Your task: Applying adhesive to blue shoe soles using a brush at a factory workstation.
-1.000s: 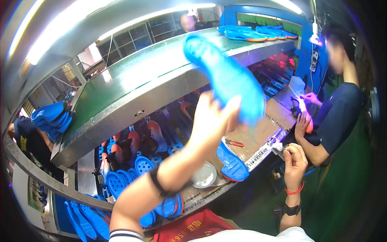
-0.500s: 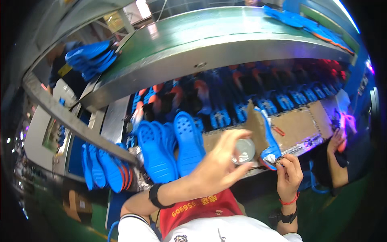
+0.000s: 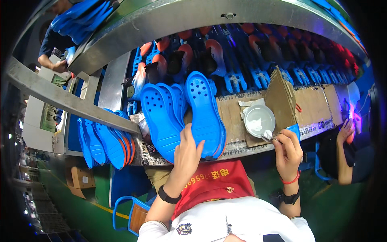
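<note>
My left hand (image 3: 186, 155) is open, thumb apart from the fingers, at the lower end of a blue shoe sole (image 3: 201, 117) with holes at its top. Its fingertips overlap the sole's left edge; whether they touch it I cannot tell. Left of it stand several more blue soles (image 3: 159, 121). My right hand (image 3: 288, 153) pinches a thin tool with a white-coated tip (image 3: 267, 135) at the front rim of a white bowl (image 3: 260, 121) holding white stuff. A blue piece (image 3: 296, 131), mostly hidden, shows behind the right hand.
A bent cardboard flap (image 3: 280, 99) rises beside the bowl on the cardboard-covered bench. Behind, several orange-and-blue shoe parts (image 3: 215, 56) stand in rows under a metal beam (image 3: 169, 34). Soles with orange edges (image 3: 109, 141) hang at left. Co-workers' hands show at right (image 3: 345, 131) and far left.
My left hand has moved left and down from beside the bowl to the front sole. My right hand has moved the tool's tip from the blue-and-orange sole to the bowl. The view has tilted down.
</note>
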Demonstrator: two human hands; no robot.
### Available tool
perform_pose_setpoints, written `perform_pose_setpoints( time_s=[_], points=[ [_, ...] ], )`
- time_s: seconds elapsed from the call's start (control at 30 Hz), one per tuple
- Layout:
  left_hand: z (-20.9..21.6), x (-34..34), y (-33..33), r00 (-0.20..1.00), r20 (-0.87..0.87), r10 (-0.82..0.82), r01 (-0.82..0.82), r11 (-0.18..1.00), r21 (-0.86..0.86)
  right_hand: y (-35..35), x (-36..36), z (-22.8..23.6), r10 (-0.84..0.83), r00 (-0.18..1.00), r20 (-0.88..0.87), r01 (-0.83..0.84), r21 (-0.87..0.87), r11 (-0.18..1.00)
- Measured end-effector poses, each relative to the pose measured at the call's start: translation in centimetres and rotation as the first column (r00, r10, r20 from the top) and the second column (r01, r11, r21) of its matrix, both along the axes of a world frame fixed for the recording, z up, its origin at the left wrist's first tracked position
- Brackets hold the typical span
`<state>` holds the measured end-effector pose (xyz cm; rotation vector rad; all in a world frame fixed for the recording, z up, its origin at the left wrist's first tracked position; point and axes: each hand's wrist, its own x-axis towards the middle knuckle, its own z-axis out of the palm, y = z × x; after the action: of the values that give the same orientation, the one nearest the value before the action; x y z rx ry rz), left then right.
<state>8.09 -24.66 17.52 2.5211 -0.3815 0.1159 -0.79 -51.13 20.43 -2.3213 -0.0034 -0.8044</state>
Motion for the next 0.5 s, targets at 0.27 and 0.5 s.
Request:
perform_pose_setpoints(
  time_s=[0.27, 0.5],
  points=[
    [2.1, 2.7, -0.5, 0.965, -0.261, 0.014, 0.004, 0.998, 0.068, 0.5, 0.4, -0.4, 0.010, 0.999, -0.044, -0.009, 0.017, 1.000],
    [0.9, 1.9, -0.4, 0.854, -0.419, -0.307, -0.183, 0.576, -0.796, 0.6, 0.2, 0.0, 0.026, 0.998, -0.060, -0.023, 0.041, 0.999]
  ],
)
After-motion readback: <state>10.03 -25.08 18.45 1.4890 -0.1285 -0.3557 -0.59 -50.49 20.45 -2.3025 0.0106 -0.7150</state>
